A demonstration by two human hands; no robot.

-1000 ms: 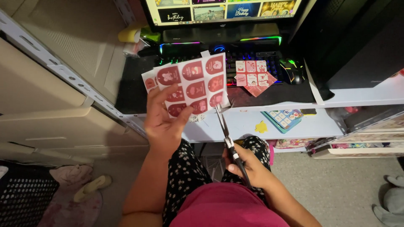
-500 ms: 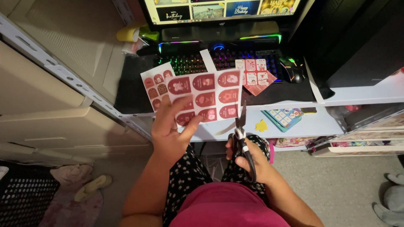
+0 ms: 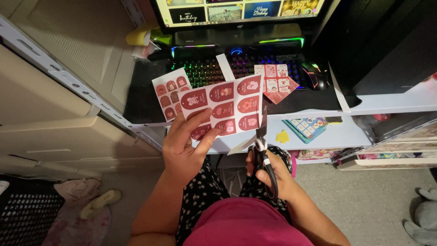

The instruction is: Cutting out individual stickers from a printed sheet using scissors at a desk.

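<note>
Item: one printed sheet [image 3: 225, 109], white with rows of red arch-shaped labels, was held flat above the lap, just in front of the desk edge. The left hand [image 3: 184, 148] was closed on its lower left corner, thumb on top and fingers spread beneath. The right hand [image 3: 268, 171] was clamped around the black handles of a pair of scissors [image 3: 261, 141], whose blades pointed upward along the sheet's right edge. A white offcut strip [image 3: 241, 145] hung beside the blades. On the desk beyond lay a second red label sheet [image 3: 167, 91], a backlit keyboard [image 3: 227, 66], a mouse [image 3: 315, 75] and more cards [image 3: 275, 82].
</note>
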